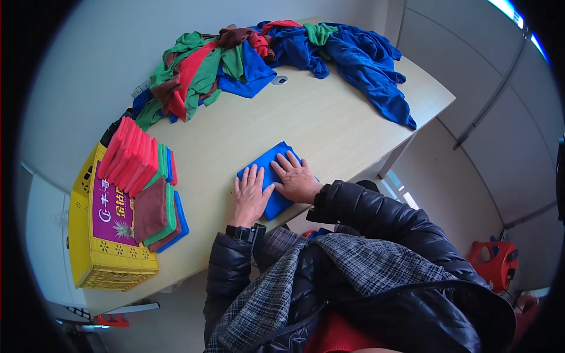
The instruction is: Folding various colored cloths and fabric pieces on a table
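A blue cloth [272,176], folded into a flat rectangle, lies near the front edge of the table. My left hand [252,197] rests flat on its left part, with the fingers stretched out. On its upper right part my right hand [295,178] lies palm down, fingers spread. The two thumbs nearly meet over the middle of the cloth. Neither hand grips anything; both press or rest on the fabric.
Folded red cloths [130,156] and a brown folded cloth [151,210], with green and blue ones, stand in rows by a yellow crate [112,259] at left. Loose green cloths [203,73] and blue cloths [368,67] heap along the table's [353,141] far side. A red stool [493,265] stands right.
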`<state>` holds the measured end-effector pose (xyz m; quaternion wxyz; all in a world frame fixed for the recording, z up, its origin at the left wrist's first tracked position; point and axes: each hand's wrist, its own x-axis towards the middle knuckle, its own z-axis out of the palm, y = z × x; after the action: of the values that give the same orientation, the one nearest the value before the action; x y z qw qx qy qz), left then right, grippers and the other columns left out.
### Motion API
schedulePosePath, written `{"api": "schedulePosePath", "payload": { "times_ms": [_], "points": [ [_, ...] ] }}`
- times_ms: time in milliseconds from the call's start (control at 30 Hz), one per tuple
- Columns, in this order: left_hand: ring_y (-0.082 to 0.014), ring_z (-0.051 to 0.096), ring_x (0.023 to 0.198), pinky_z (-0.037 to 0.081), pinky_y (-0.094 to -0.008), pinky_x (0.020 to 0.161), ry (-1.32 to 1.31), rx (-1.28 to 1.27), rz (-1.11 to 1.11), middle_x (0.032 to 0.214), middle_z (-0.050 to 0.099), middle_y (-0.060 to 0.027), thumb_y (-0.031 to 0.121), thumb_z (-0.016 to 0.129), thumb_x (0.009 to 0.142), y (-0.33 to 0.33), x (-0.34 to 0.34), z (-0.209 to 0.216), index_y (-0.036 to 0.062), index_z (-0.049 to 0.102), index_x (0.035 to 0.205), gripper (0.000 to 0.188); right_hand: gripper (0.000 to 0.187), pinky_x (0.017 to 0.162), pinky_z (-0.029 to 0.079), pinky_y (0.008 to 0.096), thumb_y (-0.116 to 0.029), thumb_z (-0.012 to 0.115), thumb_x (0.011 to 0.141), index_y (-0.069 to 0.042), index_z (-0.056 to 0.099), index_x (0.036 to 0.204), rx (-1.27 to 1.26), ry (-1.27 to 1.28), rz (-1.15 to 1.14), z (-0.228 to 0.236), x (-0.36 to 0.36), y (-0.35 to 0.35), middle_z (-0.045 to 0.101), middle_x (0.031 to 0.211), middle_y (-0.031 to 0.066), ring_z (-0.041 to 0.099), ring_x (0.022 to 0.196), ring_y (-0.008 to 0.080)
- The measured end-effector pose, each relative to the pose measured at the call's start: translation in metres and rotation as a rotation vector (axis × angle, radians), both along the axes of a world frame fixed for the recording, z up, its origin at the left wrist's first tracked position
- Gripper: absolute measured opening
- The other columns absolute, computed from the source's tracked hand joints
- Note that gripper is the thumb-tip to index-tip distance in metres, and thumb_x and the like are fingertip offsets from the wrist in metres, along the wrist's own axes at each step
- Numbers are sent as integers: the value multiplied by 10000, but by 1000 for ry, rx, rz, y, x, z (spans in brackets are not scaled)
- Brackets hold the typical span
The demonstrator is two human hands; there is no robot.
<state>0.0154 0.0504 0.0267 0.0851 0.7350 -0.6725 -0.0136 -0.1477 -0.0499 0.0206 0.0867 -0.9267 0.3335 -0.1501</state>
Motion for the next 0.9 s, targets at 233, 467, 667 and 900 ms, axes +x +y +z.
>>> {"api": "schedulePosePath", "payload": {
  "times_ms": [233, 467, 667, 900],
  "points": [
    [-330, 232, 1520, 138, -541, 1233, 35, -137, 82, 1634, 291, -147, 439, 432, 1046, -10, -15, -15, 58, 355, 1549, 636, 609, 1190, 234, 542, -401, 512, 975, -79, 462, 1490, -84, 13, 200, 6, 0, -11, 383, 1587, 141, 285, 1494, 375],
    [-344, 239, 1517, 127, -552, 1235, 24, -119, 85, 1630, 290, -180, 457, 450, 1035, -6, -20, -15, 22, 359, 1541, 673, 598, 1232, 175, 516, -401, 479, 990, -80, 462, 1495, -50, -53, 216, -11, -2, -15, 383, 1592, 131, 271, 1507, 347],
    [-343, 222, 1525, 111, -553, 1237, 3, -101, 85, 1636, 276, -186, 478, 434, 1035, -12, -19, -14, 10, 349, 1543, 696, 607, 1239, 159, 515, -411, 468, 997, -81, 452, 1506, -40, -87, 215, -10, -2, -20, 373, 1603, 127, 262, 1513, 342],
    [-332, 193, 1534, 101, -530, 1242, -28, -65, 103, 1642, 262, -171, 520, 384, 1044, 7, -22, -9, 19, 309, 1561, 724, 610, 1227, 181, 528, -434, 485, 998, -75, 468, 1491, -47, -64, 244, -8, -3, -15, 389, 1591, 132, 295, 1498, 346]
  ]
}}
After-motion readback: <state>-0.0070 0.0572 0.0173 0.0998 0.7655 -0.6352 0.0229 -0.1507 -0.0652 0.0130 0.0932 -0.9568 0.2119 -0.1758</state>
